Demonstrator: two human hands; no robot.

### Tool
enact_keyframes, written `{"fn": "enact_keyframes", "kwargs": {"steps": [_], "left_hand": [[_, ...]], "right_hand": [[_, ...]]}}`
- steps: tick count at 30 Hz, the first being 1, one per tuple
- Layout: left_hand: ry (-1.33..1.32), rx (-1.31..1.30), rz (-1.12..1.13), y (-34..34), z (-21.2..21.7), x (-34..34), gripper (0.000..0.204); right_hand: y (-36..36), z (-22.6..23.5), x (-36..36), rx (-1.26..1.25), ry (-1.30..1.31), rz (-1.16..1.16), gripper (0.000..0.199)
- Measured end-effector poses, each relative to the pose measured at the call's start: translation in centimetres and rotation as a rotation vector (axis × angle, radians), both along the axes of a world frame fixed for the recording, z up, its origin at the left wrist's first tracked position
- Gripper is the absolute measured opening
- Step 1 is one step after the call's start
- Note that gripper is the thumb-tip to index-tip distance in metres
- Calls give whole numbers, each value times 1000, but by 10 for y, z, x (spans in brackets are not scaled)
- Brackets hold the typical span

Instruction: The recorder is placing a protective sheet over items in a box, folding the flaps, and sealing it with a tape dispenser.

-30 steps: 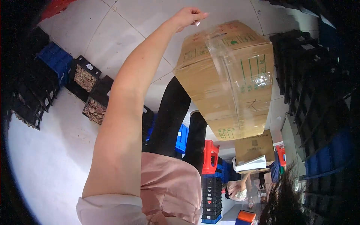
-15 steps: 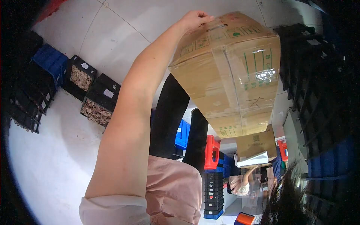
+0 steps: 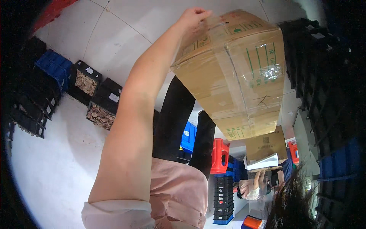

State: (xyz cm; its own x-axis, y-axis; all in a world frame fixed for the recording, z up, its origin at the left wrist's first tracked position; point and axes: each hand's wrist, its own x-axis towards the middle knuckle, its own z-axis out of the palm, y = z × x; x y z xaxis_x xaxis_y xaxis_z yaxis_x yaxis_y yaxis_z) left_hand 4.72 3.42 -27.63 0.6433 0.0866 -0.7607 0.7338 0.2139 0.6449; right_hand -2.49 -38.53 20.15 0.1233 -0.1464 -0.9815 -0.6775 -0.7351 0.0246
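A large brown cardboard carton point(image 3: 228, 76) with green print and clear packing tape point(image 3: 234, 70) along its seam fills the upper right of the view. At the carton's far left edge is my left hand point(image 3: 194, 18), fingers pinched together. A see-through strip, which looks like clear tape, stretches between the fingertips and the carton top. My bare left forearm passes in front of the carton's left side. My right hand is out of view.
Left on the floor stand black crates point(image 3: 103, 99) of small pale pieces and a blue crate point(image 3: 55, 66). Dark crates point(image 3: 305, 76) line the right. Behind my legs are a red plastic stool point(image 3: 220, 156), stacked black trays point(image 3: 223, 196), another carton point(image 3: 267, 147) and a person point(image 3: 249, 191).
My left hand has drawn slightly up and left, away from the carton's top, with the see-through strip between. The carton has barely shifted; the background has slid a little right.
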Motion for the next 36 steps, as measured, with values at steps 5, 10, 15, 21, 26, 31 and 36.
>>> {"fn": "enact_keyframes", "kwargs": {"steps": [5,10,15,21,26,31,36], "left_hand": [[-72,199,66,40,65,18,22],[-237,465,-114,65,148,27,26],[-688,486,29,111,232,78,29],[-203,402,-353,121,130,81,33],[-148,220,-243,79,24,56,38],[-62,174,-216,47,-2,42,40],[-31,18,-202,12,-27,24,40]], "right_hand": [[4,11,-3,-2,-18,-17,79],[7,22,0,23,-32,-5,80],[12,30,-2,7,-53,-14,80],[8,33,1,4,-60,8,81],[9,22,8,-49,-19,37,81],[18,14,15,-110,28,42,81],[25,9,21,-149,59,45,82]]}}
